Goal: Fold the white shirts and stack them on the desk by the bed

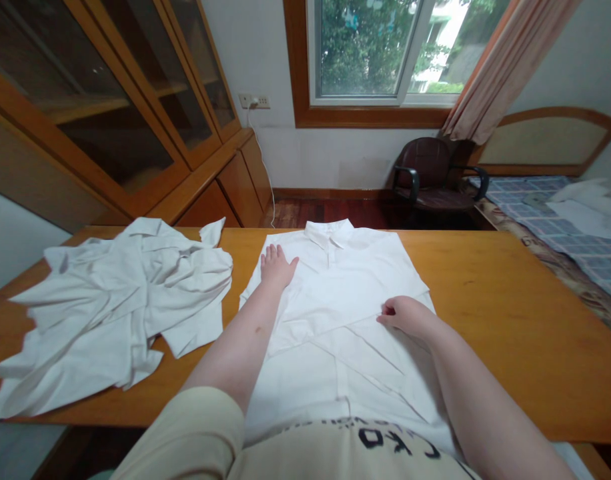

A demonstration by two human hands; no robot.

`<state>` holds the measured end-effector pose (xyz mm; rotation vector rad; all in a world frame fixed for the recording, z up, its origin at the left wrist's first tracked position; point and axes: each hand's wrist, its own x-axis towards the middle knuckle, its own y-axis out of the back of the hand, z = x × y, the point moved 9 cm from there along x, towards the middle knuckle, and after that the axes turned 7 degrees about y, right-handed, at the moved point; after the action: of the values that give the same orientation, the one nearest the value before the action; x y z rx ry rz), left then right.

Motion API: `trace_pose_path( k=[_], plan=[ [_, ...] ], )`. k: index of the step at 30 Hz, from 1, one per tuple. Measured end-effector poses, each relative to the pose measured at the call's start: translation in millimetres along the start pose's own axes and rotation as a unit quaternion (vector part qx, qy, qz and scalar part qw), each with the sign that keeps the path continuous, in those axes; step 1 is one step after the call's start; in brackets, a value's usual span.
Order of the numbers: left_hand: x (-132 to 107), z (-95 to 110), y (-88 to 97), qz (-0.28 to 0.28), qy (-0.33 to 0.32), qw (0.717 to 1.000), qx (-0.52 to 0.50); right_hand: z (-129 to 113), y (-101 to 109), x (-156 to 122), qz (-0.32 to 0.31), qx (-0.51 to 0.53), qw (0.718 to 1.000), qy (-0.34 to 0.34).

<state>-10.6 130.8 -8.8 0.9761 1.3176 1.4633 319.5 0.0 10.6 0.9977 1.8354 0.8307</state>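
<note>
A white collared shirt point(330, 293) lies front up on the table, its collar at the far side. Both its sleeves are folded across the front and overlap lower down. My left hand point(277, 265) rests flat on the shirt's left shoulder area, fingers stretched out. On the other side, my right hand point(404, 315) is closed, thumb and fingers pinching the edge of the sleeve cloth. The lower end of the shirt reaches toward my body and is partly hidden by it.
A rumpled pile of white cloth point(120, 293) lies on the left of the wooden table point(495, 320). Past the far edge stand a wooden cabinet point(195, 173) and a dark armchair point(428, 173). To the right is a bed point(560, 220) with a checked cover.
</note>
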Motion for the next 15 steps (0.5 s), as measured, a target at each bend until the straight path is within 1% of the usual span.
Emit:
trace_pose_path(
  k=[4, 7, 11, 15],
  plan=[
    [2.7, -3.1, -0.2, -0.01, -0.014, 1.0, 0.016, 7.3, -3.5, -7.4, -0.043, -0.011, 0.998, -0.034],
    [2.1, -5.1, 2.7, -0.009, -0.024, 1.0, 0.015, 11.6, -9.0, -14.5, -0.078, -0.023, 0.996, -0.034],
    [1.8, -8.1, 2.0, -0.016, -0.02, 1.0, 0.006, 25.4, -14.2, -28.0, -0.086, -0.031, 0.995, -0.047],
    [2.1, -6.7, 0.7, -0.018, -0.022, 1.0, 0.009, 51.4, -22.1, -46.4, -0.082, 0.018, 0.994, -0.075]
  ],
)
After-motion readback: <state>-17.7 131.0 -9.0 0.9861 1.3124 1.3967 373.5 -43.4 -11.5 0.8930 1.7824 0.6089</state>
